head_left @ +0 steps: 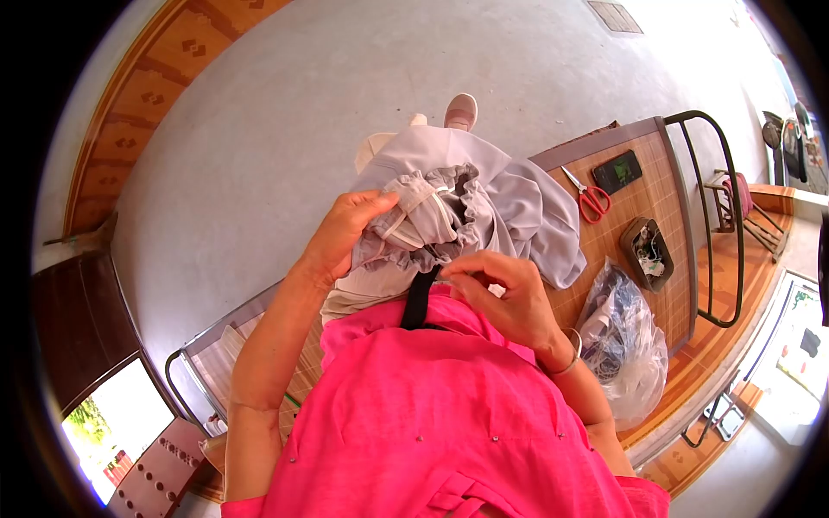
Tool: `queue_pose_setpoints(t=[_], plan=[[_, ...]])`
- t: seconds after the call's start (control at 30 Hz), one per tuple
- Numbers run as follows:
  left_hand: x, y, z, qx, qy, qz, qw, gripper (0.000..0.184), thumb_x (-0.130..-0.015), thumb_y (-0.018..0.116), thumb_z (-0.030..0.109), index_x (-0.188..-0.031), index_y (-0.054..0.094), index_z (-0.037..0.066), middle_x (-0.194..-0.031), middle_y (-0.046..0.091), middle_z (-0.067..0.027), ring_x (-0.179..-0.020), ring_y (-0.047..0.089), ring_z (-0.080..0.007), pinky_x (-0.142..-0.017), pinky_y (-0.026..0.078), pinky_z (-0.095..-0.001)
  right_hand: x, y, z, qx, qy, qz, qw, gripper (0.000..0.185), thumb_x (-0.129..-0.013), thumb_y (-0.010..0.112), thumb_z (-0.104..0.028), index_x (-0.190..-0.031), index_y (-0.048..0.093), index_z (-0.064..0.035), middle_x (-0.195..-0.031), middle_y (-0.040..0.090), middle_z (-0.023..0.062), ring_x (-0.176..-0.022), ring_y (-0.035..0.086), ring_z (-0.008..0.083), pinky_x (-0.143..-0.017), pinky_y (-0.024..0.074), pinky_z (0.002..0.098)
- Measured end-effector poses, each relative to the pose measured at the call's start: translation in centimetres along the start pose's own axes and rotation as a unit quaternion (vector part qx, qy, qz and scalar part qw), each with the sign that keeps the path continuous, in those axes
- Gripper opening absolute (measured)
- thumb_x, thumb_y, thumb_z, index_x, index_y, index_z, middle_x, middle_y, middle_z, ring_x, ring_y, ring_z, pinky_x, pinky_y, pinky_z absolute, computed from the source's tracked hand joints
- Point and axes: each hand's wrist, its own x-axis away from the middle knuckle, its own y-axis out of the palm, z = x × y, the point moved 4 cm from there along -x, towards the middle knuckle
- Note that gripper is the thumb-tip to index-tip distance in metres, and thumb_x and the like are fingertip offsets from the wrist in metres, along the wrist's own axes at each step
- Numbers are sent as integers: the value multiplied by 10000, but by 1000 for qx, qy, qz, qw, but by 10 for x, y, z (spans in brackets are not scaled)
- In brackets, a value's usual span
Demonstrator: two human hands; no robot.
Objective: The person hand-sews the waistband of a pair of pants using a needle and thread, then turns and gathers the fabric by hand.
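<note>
Light grey woven cloth with a gathered, ruffled edge [423, 216] lies bunched over the lap, its smoother part spreading forward and to the right, onto the edge of a bed frame topped with tan slatted matting [669, 186]. Left hand [338, 231]: closed on the left side of the bunched cloth, thumb laid on top along a fold, the other fingers mostly hidden beneath it. Right hand [511, 292]: partly closed, palm down, fingers curled and thumb bent in toward the index finger, tips at the near edge of the ruffles; whether anything thin is pinched there, cannot tell. Pale narrow bands cross the bunched part between the two hands. Black flat strap [418, 298] runs from under the cloth down to the bright pink top [414, 388], just to the left of the right fingertips. Light-coloured bangle [573, 356] on the right wrist. On the matting, to the right of the cloth: red-handled scissors [593, 200], blades apart and pointing away from the person; dark rectangular phone [617, 173] just beyond them; dark open oval container [629, 249] nearer the person, small pale items inside, too small to identify. Clear crumpled plastic bag [629, 350] sits beside the container, contents unclear. Pinkish shoe with pale toe [461, 114] on the grey floor [285, 104], beyond the cloth.
</note>
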Motion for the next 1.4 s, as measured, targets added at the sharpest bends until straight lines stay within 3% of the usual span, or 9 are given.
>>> queue_pose_setpoints(t=[0.07,0.37,0.57,0.67,0.77,0.87,1.07,1.23,1.4], plan=[[-1,0,-2,-18,4,12,1000,285,-963,569,214,-1016,661,-51,-929,696,-111,-760,679,-156,-669,565,-294,4,-4,-16,116,-121,-1,986,132,-812,682,54,-932,680,0,-787,662,76,-615,585,103,-546,446,233],[-1,6,-5,-42,29,44,998,258,-953,592,236,-996,683,-2,-878,691,-44,-733,642,-85,-646,519,-242,22,-16,-60,180,-217,-19,959,204,-697,769,21,-885,716,-35,-706,619,59,-542,571,159,-479,414,261],[-1,6,-6,-54,31,46,997,261,-955,587,239,-1015,681,3,-890,688,-38,-737,635,-81,-650,514,-237,33,-22,-79,298,-271,85,911,265,-660,818,-52,-897,706,-85,-754,585,32,-591,584,145,-490,445,268],[1,13,-6,-37,26,42,998,259,-957,584,235,-1024,682,6,-902,688,-36,-751,634,-81,-655,513,-237,23,-19,-83,203,-284,104,931,277,-583,830,20,-827,702,-13,-681,598,72,-593,604,168,-497,445,277],[1,16,-6,-27,17,35,999,260,-957,583,231,-1038,681,4,-922,689,-39,-770,638,-85,-668,516,-239,12,-20,-72,58,-265,9,962,190,-760,767,14,-899,640,-7,-860,669,94,-668,655,149,-587,525,249],[2,18,-6,-15,8,27,1000,260,-956,584,223,-1052,679,0,-936,690,-43,-784,643,-90,-683,523,-243,11,-11,-51,-204,-105,-29,973,110,-870,659,50,-930,567,40,-874,686,154,-683,677,161,-621,556,270],[1,19,-7,32,-15,-7,999,255,-937,603,189,-1077,666,-16,-968,693,-66,-835,664,-115,-737,545,-261,-15,-26,-35,-306,-104,-14,946,43,-949,533,45,-925,499,56,-720,623,106,-610,638,156,-635,577,284],[2,17,-9,10,4,-23,1000,261,-860,665,79,-1092,648,-40,-984,695,-89,-860,677,-144,-787,558,-283,-23,-22,-4,-71,32,115,990,54,-935,592,-31,-943,540,-23,-738,618,79,-572,568,126,-540,466,277],[3,14,-11,-19,-7,-10,1000,257,-823,678,19,-1070,649,-49,-970,695,-91,-843,676,-140,-774,558,-273,-32,-1,9,207,-139,91,964,137,-838,670,-38,-923,562,-34,-811,578,107,-680,612,258,-596,490,344]])
